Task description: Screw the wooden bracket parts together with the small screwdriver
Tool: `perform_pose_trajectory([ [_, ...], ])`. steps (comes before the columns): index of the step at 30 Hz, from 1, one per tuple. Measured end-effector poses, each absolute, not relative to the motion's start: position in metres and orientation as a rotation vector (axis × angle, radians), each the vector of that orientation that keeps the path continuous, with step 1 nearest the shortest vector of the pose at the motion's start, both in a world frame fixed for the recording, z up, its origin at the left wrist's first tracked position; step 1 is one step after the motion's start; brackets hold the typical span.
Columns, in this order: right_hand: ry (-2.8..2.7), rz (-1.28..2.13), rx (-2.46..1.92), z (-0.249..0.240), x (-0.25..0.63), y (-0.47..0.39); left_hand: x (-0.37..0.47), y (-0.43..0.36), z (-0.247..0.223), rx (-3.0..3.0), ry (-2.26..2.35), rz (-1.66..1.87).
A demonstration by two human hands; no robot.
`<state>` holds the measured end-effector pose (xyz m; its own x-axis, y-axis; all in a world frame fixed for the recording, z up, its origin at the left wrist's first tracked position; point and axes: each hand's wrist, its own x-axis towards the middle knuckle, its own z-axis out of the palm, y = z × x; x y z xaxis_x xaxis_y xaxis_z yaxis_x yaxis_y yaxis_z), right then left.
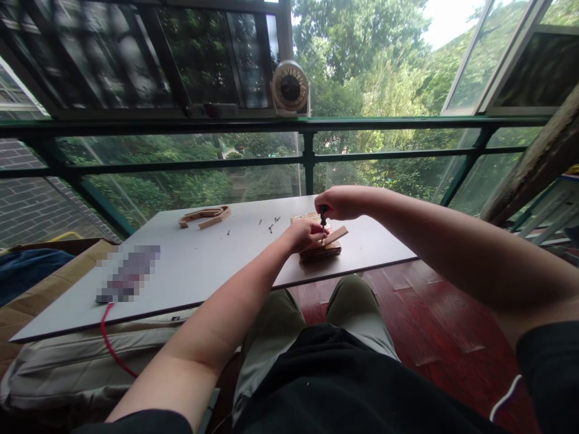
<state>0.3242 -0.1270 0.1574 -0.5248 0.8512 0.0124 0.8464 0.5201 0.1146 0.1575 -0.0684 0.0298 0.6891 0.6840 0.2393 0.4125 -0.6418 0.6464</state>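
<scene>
My right hand (339,202) is wrapped round the dark handle of a screwdriver (322,216), which stands upright with its tip down. Below it lies a small light-brown wooden strip (337,235), set at a slant on a rough, layered block (320,252) near the table's front edge. My left hand (307,235) is closed on the strip's near end beside the screwdriver's shaft; the fingers partly hide the spot where the tip meets the wood. Several dark screws (271,228) lie loose on the table to the left of my hands.
On the white table (217,259), a jointed wooden piece (205,216) lies at the back left and a blurred-out object (131,274) at the left. A red cord (108,337) hangs off the edge. A small fan (290,90) stands on the green railing (384,123) behind.
</scene>
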Motion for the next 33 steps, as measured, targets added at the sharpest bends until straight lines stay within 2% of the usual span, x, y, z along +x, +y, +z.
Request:
perform_pose_trajectory([
  [14, 2.559, -0.057, 1.661, 0.1617, 0.3215, -0.13, 0.1565, -0.065, 0.0235, 2.117, 0.74, 0.627],
  [21, 2.598, 0.192, 1.607, 0.1587, 0.3249, -0.1286, 0.1554, -0.0642, 0.0245, 2.111, 0.743, 0.624],
  [33, 2.656, 0.144, 1.544, 0.1523, 0.3268, -0.13, 0.1541, -0.0639, 0.0257, 2.239, 0.79, 0.619],
])
